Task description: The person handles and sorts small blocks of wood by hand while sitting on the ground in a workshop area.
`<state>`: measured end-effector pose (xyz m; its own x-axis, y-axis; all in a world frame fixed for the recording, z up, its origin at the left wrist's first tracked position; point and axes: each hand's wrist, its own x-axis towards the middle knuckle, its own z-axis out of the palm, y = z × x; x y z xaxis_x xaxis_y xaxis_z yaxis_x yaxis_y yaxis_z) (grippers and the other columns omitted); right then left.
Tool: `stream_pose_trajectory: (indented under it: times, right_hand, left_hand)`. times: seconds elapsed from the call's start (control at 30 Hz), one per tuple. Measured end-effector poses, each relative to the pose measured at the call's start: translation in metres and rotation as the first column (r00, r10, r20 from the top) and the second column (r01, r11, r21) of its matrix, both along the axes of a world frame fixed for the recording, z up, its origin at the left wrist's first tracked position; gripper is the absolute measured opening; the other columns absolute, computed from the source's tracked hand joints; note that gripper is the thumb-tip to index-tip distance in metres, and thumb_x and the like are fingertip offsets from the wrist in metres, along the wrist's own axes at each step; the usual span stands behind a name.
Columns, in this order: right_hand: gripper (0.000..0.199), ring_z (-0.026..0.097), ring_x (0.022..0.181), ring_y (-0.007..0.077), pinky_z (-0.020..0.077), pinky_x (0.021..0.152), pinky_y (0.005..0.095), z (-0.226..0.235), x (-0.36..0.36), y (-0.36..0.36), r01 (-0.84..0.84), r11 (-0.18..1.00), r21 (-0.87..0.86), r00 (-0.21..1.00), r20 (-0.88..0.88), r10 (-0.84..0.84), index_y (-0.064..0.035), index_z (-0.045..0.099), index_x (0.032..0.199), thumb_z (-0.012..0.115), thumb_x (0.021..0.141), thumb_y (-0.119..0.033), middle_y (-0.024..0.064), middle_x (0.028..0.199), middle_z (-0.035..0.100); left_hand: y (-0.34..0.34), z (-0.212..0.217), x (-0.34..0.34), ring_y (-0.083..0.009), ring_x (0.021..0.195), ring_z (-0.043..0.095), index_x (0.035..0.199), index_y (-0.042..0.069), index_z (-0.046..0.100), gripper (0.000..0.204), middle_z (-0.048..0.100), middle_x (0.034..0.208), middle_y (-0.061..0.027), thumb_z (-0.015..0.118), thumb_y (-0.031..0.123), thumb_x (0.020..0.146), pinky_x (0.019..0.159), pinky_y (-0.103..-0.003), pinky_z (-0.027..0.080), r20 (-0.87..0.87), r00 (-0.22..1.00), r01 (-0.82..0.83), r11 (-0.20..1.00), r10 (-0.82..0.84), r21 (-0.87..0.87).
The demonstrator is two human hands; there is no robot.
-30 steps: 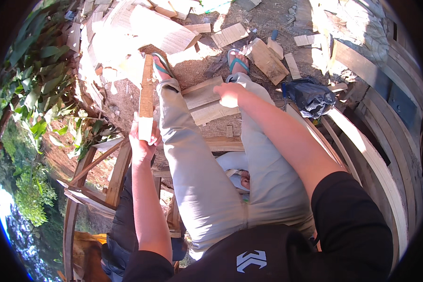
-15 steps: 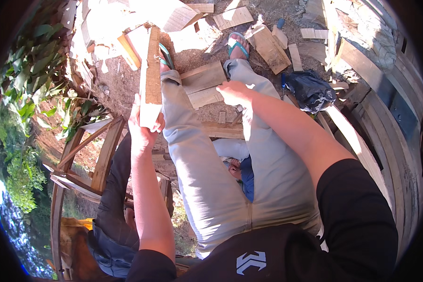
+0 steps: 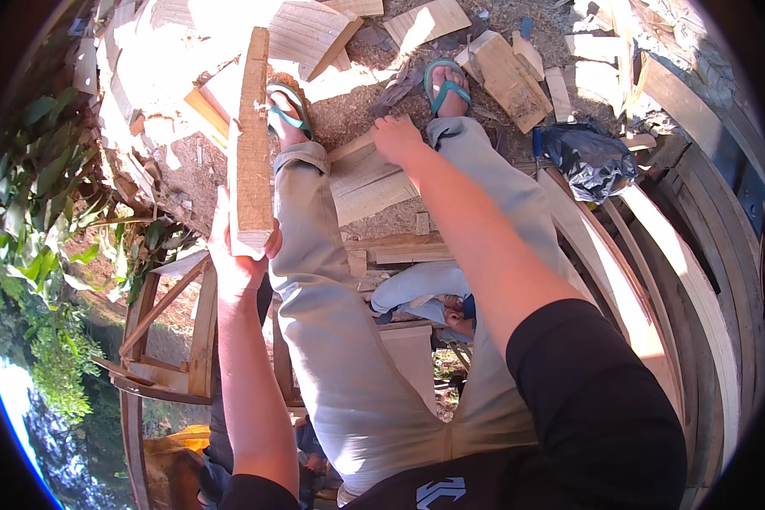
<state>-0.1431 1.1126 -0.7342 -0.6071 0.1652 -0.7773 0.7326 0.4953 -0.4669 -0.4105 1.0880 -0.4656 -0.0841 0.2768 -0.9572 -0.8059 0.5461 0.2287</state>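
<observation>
My left hand [image 3: 240, 259] is closed around the lower end of a thick wooden plank [image 3: 251, 136], which stands up lengthwise just left of my left leg. Its rough-sawn narrow side faces up toward me. My right hand [image 3: 397, 142] is closed at the upper right edge of a flat wooden board [image 3: 374, 183] lying on the ground between my lower legs. Its fingers are curled under, so whether they grip the board or a small thing is hidden.
Wood offcuts [image 3: 506, 81] lie scattered around my sandalled feet. To the right are a black plastic bag [image 3: 588, 161] and long curved planks [image 3: 705, 297]. A wooden frame [image 3: 170, 340] stands at left beside leafy plants [image 3: 38, 204]. Another person's hand [image 3: 459, 319] shows between my legs.
My right hand has moved from the lower right of the flat board to its upper right edge. The view has shifted slightly; my left hand still holds the plank.
</observation>
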Motion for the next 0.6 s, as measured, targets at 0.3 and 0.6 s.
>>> stream_pose_trajectory:
  times: [0.3,0.6]
  right_hand:
    - [0.028,0.056,0.118,0.0243,0.0441,0.101,0.0458,-0.023,0.022,-0.051,0.121,0.986,0.111,0.993,-0.001,-0.122,-0.0133,0.068,0.114,0.062,0.087,-0.012,0.0046,0.116,0.063]
    - [0.022,0.062,0.114,0.0244,0.0512,0.091,0.0453,-0.026,0.027,-0.075,0.073,0.994,0.08,0.965,0.248,-0.091,-0.0138,0.073,0.106,0.057,0.09,-0.011,0.0051,0.112,0.067]
  left_hand:
    - [-0.035,-0.033,-0.043,-0.0135,0.044,0.033,0.15,0.0,0.032,0.069,0.04,0.065,-0.0022,0.036,0.052,0.105,0.043,-0.028,0.032,0.018,0.992,0.122,0.992,-0.122,-0.009]
    - [-0.006,-0.037,-0.039,-0.0165,0.043,0.036,0.105,0.004,0.055,0.053,0.045,0.068,-0.005,0.036,0.054,0.104,0.042,-0.03,0.032,0.023,1.0,0.012,1.0,-0.011,-0.014]
